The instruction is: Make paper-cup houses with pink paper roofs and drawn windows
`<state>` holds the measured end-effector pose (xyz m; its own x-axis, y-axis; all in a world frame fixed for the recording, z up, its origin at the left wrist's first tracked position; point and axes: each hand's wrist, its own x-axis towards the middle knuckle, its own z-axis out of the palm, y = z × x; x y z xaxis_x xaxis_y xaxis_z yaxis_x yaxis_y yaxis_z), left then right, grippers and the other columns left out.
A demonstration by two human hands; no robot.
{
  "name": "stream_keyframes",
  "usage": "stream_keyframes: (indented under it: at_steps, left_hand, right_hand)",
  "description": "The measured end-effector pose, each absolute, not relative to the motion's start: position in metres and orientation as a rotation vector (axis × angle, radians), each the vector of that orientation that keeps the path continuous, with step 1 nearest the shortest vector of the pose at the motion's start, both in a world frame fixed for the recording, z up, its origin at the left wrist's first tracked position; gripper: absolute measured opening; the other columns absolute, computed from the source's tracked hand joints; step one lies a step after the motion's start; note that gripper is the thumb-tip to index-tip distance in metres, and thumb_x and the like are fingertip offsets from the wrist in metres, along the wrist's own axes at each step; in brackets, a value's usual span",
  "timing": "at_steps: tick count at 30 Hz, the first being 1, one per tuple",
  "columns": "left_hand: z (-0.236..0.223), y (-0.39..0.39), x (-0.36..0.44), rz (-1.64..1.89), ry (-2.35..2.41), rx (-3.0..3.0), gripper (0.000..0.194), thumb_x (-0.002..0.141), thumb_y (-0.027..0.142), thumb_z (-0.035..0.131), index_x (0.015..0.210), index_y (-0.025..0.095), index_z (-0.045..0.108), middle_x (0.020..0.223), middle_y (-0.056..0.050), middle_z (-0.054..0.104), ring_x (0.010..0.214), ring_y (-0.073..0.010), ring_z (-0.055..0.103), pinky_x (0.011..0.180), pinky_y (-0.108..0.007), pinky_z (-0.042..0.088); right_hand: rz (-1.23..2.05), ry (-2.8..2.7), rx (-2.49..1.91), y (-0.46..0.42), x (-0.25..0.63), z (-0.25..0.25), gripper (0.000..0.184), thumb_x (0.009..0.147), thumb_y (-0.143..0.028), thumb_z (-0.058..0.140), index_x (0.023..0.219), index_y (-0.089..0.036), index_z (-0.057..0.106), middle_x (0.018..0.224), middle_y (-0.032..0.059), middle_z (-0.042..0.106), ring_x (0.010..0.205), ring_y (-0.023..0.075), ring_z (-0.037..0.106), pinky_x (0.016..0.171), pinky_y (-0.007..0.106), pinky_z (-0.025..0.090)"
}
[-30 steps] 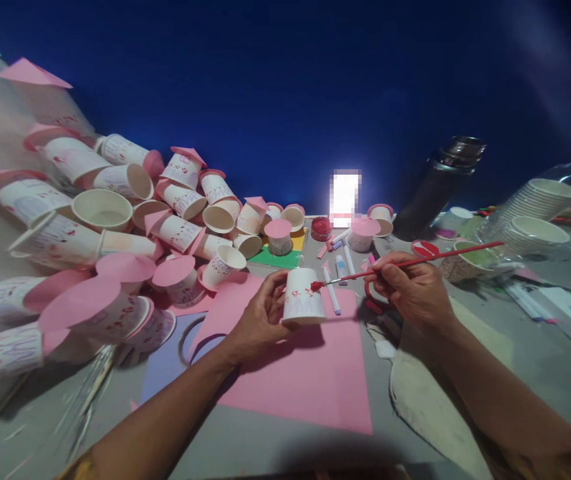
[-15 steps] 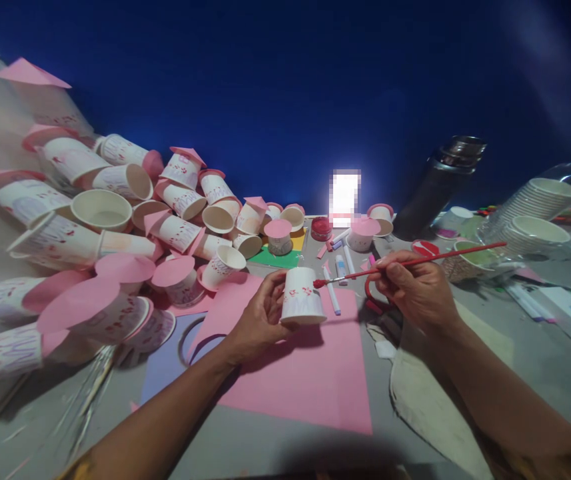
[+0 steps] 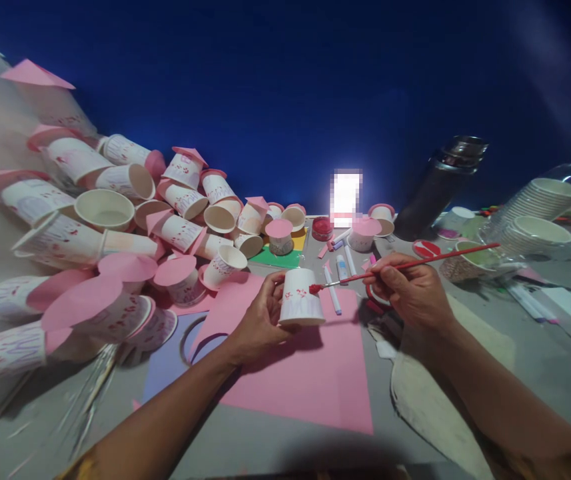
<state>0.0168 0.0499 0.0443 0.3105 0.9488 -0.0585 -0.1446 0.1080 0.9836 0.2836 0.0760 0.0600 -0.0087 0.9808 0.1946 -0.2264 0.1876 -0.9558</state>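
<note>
My left hand (image 3: 260,320) is closed round the side of a white paper cup (image 3: 299,310), held upside down above a pink paper sheet (image 3: 315,387). Small red marks and faint purple strokes decorate the cup's wall. Between the fingertips of my right hand (image 3: 410,287) is a red-handled paintbrush (image 3: 432,258). Its red, paint-loaded tip lies at the cup's right side, among the red marks, and seems to touch it. An open jar of red paint (image 3: 322,228) stands beyond the cup, and its lid (image 3: 426,249) lies farther right.
Many decorated cups with pink paper tops (image 3: 128,267) pile up at left. Markers (image 3: 332,290) and red-handled scissors (image 3: 378,300) lie near my right hand. A dark flask (image 3: 430,193) and stacked plain cups (image 3: 535,207) stand at right. A cream cloth (image 3: 430,400) lies under my right forearm.
The brush tip has moved slightly left and down onto the cup's wall, my right hand following. The cup has turned or tilted a little in my left hand.
</note>
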Motion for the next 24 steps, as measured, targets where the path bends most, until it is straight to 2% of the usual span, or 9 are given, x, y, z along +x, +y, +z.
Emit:
stream_keyframes:
  at_steps: [13,18,24]
  left_hand:
    - [0.0439,0.0482,0.0174,0.985,0.924,1.191,0.081,0.058,0.004,0.084,0.125,0.027,0.045,0.124,-0.009,0.069,0.117,-0.0294,0.065,0.089,-0.036,0.054]
    - [0.0448,0.0490,0.0174,0.998,0.912,1.203,0.081,0.057,0.004,0.085,0.124,0.026,0.045,0.121,-0.008,0.070,0.117,-0.0298,0.065,0.091,-0.037,0.053]
    - [0.0431,0.0477,0.0173,0.985,0.938,1.196,0.082,0.057,0.002,0.084,0.126,0.027,0.046,0.125,-0.008,0.069,0.116,-0.0295,0.065,0.087,-0.035,0.055]
  right_hand:
    - [1.173,-1.162,-0.898,0.0761,0.2834,0.0596,0.030,0.077,-0.050,0.087,0.081,-0.023,0.075,0.069,0.0037,0.075,0.048,0.0119,0.052,0.043,0.025,0.040]
    - [1.139,-1.155,-0.912,0.0753,0.2829,0.0637,0.035,0.072,-0.055,0.089,0.076,-0.023,0.074,0.064,0.0030,0.073,0.047,0.0126,0.052,0.043,0.026,0.040]
    - [1.199,-1.135,-0.910,0.0744,0.2811,0.0595,0.030,0.075,-0.050,0.088,0.081,-0.022,0.076,0.068,0.0040,0.075,0.047,0.0116,0.050,0.041,0.024,0.036]
